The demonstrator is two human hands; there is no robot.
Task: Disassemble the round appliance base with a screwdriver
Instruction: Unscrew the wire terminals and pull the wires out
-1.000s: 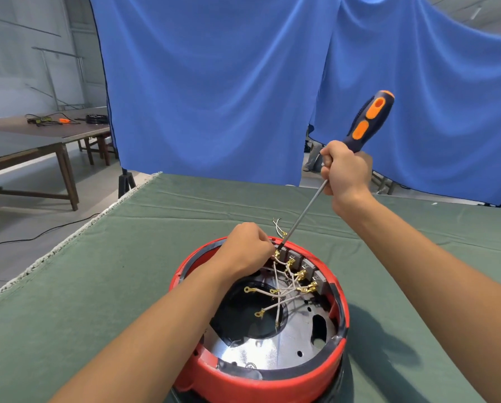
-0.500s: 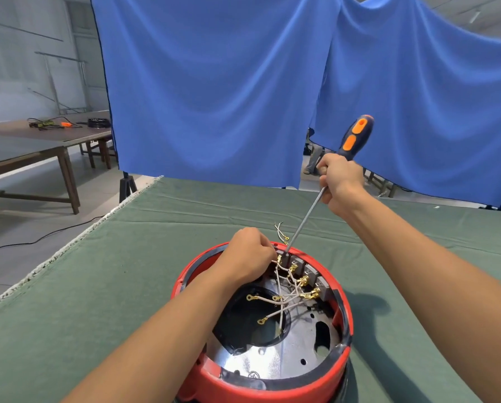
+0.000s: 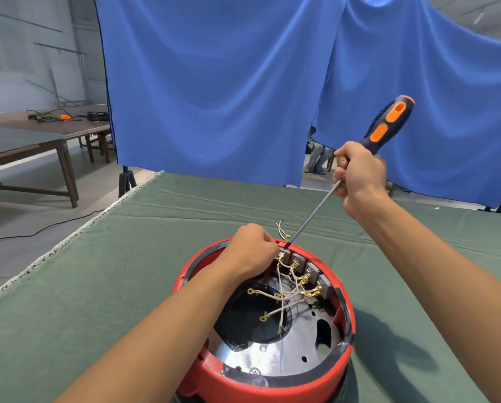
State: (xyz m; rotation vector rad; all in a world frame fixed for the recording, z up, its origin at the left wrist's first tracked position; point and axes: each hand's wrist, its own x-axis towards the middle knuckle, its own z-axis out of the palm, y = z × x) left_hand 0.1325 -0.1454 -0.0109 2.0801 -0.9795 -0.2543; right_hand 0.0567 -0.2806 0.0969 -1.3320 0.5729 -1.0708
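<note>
While the right hand (image 3: pixel 359 175) fists the screwdriver (image 3: pixel 387 128), its tip sits at the far rim of the round appliance base (image 3: pixel 260 385).
Left hand (image 3: pixel 250 251) curls over the inner far edge — can't tell what it pinches. Base sits on the green cloth (image 3: pixel 98 271) right below both hands; the shell looks rigid, so brace the rim — those thin wires (image 3: pixel 284 298) look fragile.

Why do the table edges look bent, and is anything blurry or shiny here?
Head view: the wide lens bows the table edge and room lines; the right hand gripping the screwdriver is slightly motion-blurred; the metal plate inside the base throws glare; soft shadows fall to the base's right.
</note>
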